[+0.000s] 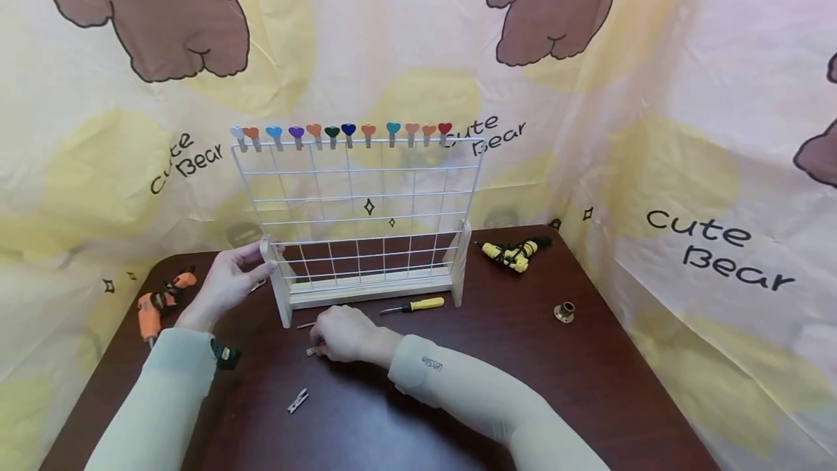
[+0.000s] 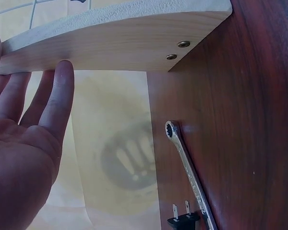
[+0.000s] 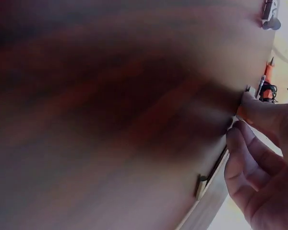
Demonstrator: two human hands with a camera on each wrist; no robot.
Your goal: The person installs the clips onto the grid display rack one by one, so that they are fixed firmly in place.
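Note:
A white wire-grid rack with wooden side panels stands on the table, heart-topped clothespins in several colours clipped along its top wire. My left hand grips the upper end of the left wooden panel, thumb on one side and fingers on the other. In front of the rack, my right hand is low over the table and pinches a small clothespin whose end shows past the fingertips; the rest is hidden. Another clothespin lies nearer the table's front.
Before the rack's base lies a yellow-handled screwdriver. A yellow corded tool and a brass flanged fitting are on the right. To the left sit an orange corded tool and a wrench beside a black plug.

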